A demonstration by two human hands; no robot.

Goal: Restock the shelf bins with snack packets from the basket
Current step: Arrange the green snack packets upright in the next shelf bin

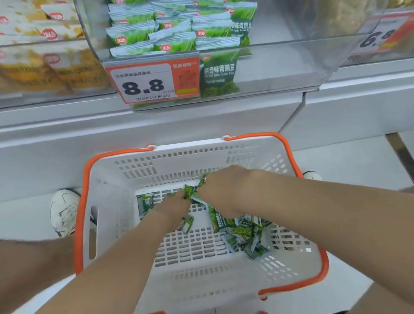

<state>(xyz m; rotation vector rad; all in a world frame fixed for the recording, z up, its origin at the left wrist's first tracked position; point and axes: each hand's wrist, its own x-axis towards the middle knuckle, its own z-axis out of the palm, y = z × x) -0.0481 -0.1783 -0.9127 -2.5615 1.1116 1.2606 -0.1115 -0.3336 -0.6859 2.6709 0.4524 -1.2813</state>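
Note:
A white basket [164,287] with orange rim and handles sits on the floor below the shelf. Several green pea snack packets [244,233] lie in its right half, and one more packet [145,203] lies at the far left of its bottom. Both my hands reach inside. My right hand [224,192] is closed around a bunch of green packets [192,191]. My left hand [174,209] touches the same bunch from the left, fingers on the packets. Above, a clear shelf bin [280,64] holds stacked green packets [176,22] in its left part.
A price tag reading 8.8 [153,81] hangs on the bin front. A bin of yellow snack packets [19,57] stands to the left, another bin with a 6.8 tag [384,34] to the right. My white shoe [64,212] rests beside the basket.

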